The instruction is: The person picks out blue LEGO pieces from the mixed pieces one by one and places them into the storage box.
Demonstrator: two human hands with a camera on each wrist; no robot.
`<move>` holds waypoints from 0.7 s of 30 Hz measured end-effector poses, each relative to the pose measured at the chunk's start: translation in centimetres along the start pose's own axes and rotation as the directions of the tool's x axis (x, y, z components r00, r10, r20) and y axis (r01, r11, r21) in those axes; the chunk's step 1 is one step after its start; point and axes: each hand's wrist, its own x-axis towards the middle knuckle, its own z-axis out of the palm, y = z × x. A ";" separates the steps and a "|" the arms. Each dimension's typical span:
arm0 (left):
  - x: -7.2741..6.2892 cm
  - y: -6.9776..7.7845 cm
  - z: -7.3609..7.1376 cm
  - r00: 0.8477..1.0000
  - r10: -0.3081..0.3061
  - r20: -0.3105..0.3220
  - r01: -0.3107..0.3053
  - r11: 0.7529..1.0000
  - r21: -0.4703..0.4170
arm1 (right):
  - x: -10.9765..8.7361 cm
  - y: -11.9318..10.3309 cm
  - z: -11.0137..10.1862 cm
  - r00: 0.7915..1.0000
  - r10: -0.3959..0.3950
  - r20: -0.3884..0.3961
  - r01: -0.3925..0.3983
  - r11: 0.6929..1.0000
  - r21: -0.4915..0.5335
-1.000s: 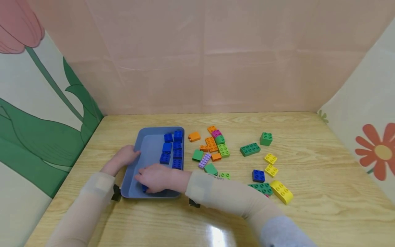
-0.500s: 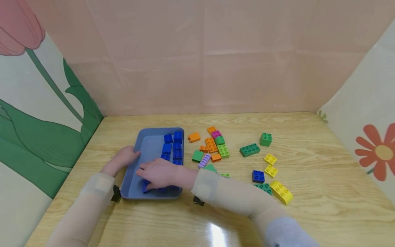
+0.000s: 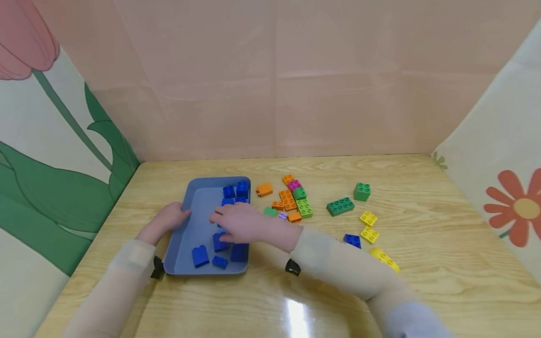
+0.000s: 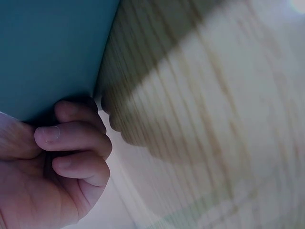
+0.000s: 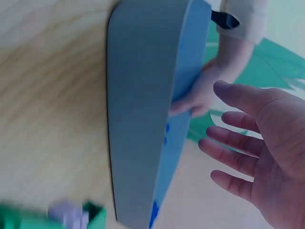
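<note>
A blue-grey plastic tray [image 3: 198, 272] stands at the left of the table with several blue bricks in it. My left hand [image 3: 170, 217] grips its left wall, thumb over the rim; in the left wrist view the curled fingers [image 4: 76, 138] lie against the outside of the wall. Above the tray's right half is my right hand [image 3: 243, 221], fingers and thumb apart and holding nothing, as the right wrist view shows. It hides some of the bricks below. Near the tray's front lie a blue brick [image 3: 200, 256], a smaller blue brick [image 3: 220, 262] and another blue brick [image 3: 239, 252].
Right of the tray, orange bricks [image 3: 288, 200], a light green brick [image 3: 304, 208] and others lie clustered. Farther right are dark green bricks [image 3: 340, 206], yellow bricks [image 3: 369, 234] and one blue brick [image 3: 352, 241]. My right forearm covers part of the table.
My right hand has let go of a blue brick at the tray's front and moved up and right, uncovering the bricks there. The left hand stays on the tray's left wall.
</note>
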 end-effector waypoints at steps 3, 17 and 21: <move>0.1 -0.1 0.0 1.000 0.001 0.001 -0.001 1.000 0.004 | -1.6 0.9 -0.9 0.999 0.032 -0.014 -0.032 0.999 0.016; 0.4 0.0 0.3 0.999 0.042 -0.023 -0.042 0.999 0.012 | -10.6 5.4 -1.8 0.988 0.101 -0.117 -0.101 0.995 0.007; 0.3 0.2 0.5 0.999 0.043 -0.030 -0.042 0.999 0.014 | -12.9 6.2 -0.9 0.984 0.102 -0.146 -0.105 0.994 -0.015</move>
